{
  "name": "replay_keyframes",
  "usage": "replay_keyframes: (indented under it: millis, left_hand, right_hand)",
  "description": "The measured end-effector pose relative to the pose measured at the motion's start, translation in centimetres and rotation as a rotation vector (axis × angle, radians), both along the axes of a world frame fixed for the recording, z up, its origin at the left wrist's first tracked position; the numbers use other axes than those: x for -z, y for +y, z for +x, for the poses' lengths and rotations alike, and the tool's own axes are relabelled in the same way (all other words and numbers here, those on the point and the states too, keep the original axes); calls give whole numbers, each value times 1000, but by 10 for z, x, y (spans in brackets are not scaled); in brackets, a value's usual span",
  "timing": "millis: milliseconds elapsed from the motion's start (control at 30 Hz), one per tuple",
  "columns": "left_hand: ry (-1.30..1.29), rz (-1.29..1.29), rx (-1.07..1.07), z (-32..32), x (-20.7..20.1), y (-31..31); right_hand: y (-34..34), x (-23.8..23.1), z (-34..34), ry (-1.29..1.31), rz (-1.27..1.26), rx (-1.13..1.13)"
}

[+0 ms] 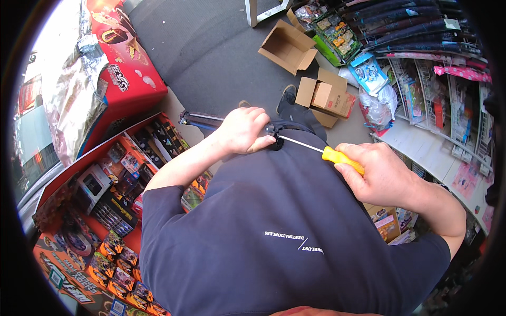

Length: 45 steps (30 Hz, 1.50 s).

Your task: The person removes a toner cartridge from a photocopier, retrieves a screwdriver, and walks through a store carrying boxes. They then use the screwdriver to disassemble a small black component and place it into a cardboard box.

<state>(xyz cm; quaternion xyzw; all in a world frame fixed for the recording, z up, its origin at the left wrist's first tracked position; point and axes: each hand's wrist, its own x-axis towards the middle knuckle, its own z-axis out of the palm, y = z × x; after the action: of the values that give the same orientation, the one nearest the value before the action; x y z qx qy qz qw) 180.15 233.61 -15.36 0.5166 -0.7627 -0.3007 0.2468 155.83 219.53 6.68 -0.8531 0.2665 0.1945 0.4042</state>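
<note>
Near the centre of the frame, the left hand (246,130) has its fingers curled around a long, narrow black object with a silvery rod along its side (203,122), which stretches toward the upper left and ends, right of the hand, in a rounded black end piece (272,130). Right of centre, the right hand (380,173) has its fingers wrapped around the yellow handle of a screwdriver with a thin metal shaft (341,158); the shaft slants to the black end piece (whether its tip sits in a screw, I cannot tell). Both hands are in front of a dark navy short-sleeved shirt (274,205). At the upper right, 2 open brown cardboard boxes (272,52) stand on a grey floor (203,47).
</note>
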Motion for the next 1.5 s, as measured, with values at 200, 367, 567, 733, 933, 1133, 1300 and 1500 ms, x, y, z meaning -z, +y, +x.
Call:
replay_keyframes:
  millis: [200,367,567,733,933,1133,1300,1500]
  left_hand:
    - [51,-8,7,1,3,3]
    - [36,-47,8,4,-5,-1]
    - [-41,-21,37,4,-14,-1]
    - [-25,-53,43,8,-13,-2]
    - [5,-112,28,15,-11,2]
    - [-6,-98,43,15,-11,4]
    - [21,-120,29,19,-8,6]
    - [81,-146,8,23,-6,7]
  right_hand:
    - [1,9,-9,-301,-530,-518]
    - [-6,-10,6,-415,57,75]
    - [-17,-18,5,81,570,338]
    - [-9,-5,-15,-200,-155,-462]
    - [0,-3,-11,-180,-154,-377]
    - [9,0,-5,-81,-101,-172]
    - [8,-3,7,-307,-573,-490]
    - [4,-17,24,58,434,420]
